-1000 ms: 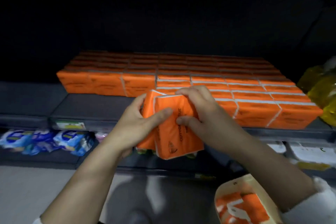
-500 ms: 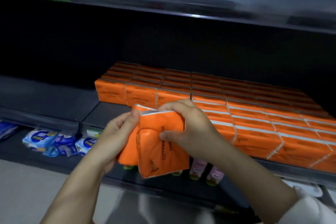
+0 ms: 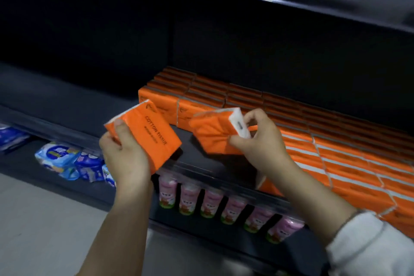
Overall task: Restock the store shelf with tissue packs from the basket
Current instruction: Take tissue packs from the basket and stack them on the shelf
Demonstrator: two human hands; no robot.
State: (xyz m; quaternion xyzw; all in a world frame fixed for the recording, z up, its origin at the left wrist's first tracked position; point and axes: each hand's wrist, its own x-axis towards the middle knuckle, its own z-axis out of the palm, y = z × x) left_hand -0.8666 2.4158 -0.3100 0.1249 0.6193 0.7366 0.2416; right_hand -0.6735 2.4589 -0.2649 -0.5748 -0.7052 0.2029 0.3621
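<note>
Where both hands held two orange packs together a moment ago, the left hand (image 3: pixel 125 154) now closes its grip on one tissue pack (image 3: pixel 152 132) and the right hand (image 3: pixel 262 141) pinches the other pack (image 3: pixel 212 134) — apart, apparently over the shelf (image 3: pixel 67 101) front, ready for placing.

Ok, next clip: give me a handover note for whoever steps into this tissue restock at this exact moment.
Left hand grips one orange plastic-wrapped tissue pack, printed face up.
Right hand pinches a second orange tissue pack near its white end.
Both packs are in the air in front of the dark store shelf, not yet placed.
Done: rows of matching orange packs fill the shelf's right part.
Left: probably set these two in the bare spot at the front left, then fetch more. The basket is out of view.
</note>
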